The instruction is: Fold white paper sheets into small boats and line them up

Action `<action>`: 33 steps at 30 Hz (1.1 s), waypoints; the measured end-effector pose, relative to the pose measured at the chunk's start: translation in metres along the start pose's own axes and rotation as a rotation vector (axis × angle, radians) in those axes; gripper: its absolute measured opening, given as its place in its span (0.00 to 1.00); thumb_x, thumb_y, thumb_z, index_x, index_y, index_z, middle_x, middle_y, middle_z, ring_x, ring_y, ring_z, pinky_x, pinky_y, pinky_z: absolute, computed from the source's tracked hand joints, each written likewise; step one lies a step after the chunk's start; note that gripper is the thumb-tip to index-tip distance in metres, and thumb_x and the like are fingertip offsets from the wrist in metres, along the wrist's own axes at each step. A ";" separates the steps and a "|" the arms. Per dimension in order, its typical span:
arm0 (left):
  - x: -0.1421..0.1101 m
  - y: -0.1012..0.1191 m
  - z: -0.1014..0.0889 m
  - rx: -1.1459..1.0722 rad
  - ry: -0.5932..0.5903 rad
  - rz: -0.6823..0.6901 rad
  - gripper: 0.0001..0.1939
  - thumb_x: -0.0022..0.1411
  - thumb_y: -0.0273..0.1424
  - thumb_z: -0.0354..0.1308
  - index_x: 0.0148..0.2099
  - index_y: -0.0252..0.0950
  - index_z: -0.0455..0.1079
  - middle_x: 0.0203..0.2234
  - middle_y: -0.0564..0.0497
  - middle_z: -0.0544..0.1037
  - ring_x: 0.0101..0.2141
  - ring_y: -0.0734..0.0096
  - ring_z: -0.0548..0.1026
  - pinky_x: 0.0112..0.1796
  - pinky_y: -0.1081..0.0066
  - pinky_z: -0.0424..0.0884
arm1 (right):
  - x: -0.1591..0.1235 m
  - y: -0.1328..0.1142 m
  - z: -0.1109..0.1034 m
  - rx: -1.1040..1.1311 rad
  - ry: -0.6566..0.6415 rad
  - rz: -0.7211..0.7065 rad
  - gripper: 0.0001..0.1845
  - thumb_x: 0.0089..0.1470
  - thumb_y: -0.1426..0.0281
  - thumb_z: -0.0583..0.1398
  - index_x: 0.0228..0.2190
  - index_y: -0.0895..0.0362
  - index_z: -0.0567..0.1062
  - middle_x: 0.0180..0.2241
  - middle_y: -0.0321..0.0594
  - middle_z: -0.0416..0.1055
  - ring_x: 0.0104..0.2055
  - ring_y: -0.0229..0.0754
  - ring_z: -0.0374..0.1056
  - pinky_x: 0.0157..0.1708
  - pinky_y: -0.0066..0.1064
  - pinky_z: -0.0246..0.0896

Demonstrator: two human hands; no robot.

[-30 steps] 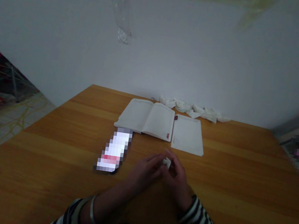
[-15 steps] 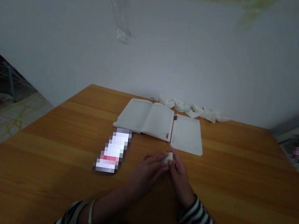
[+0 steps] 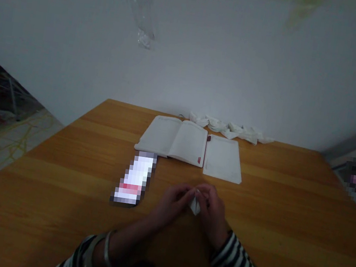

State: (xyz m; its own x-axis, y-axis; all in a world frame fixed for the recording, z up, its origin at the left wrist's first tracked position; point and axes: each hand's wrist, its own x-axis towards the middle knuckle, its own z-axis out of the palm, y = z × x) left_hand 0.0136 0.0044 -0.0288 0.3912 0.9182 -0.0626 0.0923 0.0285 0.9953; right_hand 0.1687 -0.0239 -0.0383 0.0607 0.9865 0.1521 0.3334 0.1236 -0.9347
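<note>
A small folded piece of white paper (image 3: 195, 205) is pinched between my two hands above the wooden table, its point hanging down toward the tabletop. My left hand (image 3: 172, 204) grips its left side with the fingertips. My right hand (image 3: 212, 212) holds the right side, and the fingers hide its upper part. A metal bangle (image 3: 106, 250) circles my left wrist, and striped sleeves cover both forearms.
On the far side of the table lie an open white notebook (image 3: 172, 139), a white sheet (image 3: 223, 159) and a row of folded white paper pieces (image 3: 228, 129). A pixelated flat object (image 3: 133, 178) lies left of my hands. The table (image 3: 59, 178) meets a wall behind.
The white paper piece has dropped lower between my hands and now shows its point downward. My hands have closed in around it.
</note>
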 end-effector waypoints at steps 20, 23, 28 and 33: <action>-0.009 0.012 0.000 0.615 0.054 0.069 0.08 0.65 0.31 0.51 0.43 0.38 0.70 0.35 0.44 0.79 0.34 0.58 0.77 0.34 0.64 0.69 | 0.000 0.000 0.012 0.166 0.151 0.020 0.06 0.53 0.68 0.64 0.32 0.55 0.82 0.33 0.41 0.81 0.34 0.44 0.77 0.37 0.34 0.73; -0.009 0.010 -0.001 0.598 0.061 0.082 0.05 0.65 0.32 0.53 0.40 0.38 0.69 0.33 0.45 0.79 0.31 0.60 0.76 0.31 0.66 0.67 | -0.002 -0.002 0.010 0.119 0.151 0.001 0.06 0.52 0.68 0.65 0.32 0.54 0.82 0.33 0.41 0.81 0.35 0.45 0.77 0.39 0.35 0.73; -0.009 0.011 -0.001 0.378 0.137 0.058 0.09 0.67 0.38 0.51 0.37 0.39 0.67 0.28 0.49 0.78 0.27 0.64 0.75 0.28 0.68 0.67 | -0.002 -0.006 0.009 0.144 0.155 0.020 0.07 0.55 0.65 0.63 0.32 0.55 0.80 0.32 0.41 0.80 0.33 0.43 0.76 0.35 0.33 0.72; -0.002 0.013 -0.004 0.001 0.273 0.071 0.12 0.70 0.42 0.45 0.41 0.39 0.62 0.38 0.46 0.80 0.38 0.63 0.79 0.39 0.64 0.74 | 0.006 -0.002 0.004 0.254 0.265 0.044 0.10 0.58 0.63 0.60 0.30 0.56 0.76 0.28 0.39 0.77 0.30 0.41 0.72 0.32 0.31 0.69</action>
State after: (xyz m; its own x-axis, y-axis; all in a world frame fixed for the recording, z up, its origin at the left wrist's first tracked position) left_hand 0.0100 0.0045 -0.0158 0.1352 0.9904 0.0295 0.0750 -0.0399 0.9964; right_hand 0.1647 -0.0177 -0.0366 0.3224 0.9336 0.1565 0.0824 0.1370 -0.9871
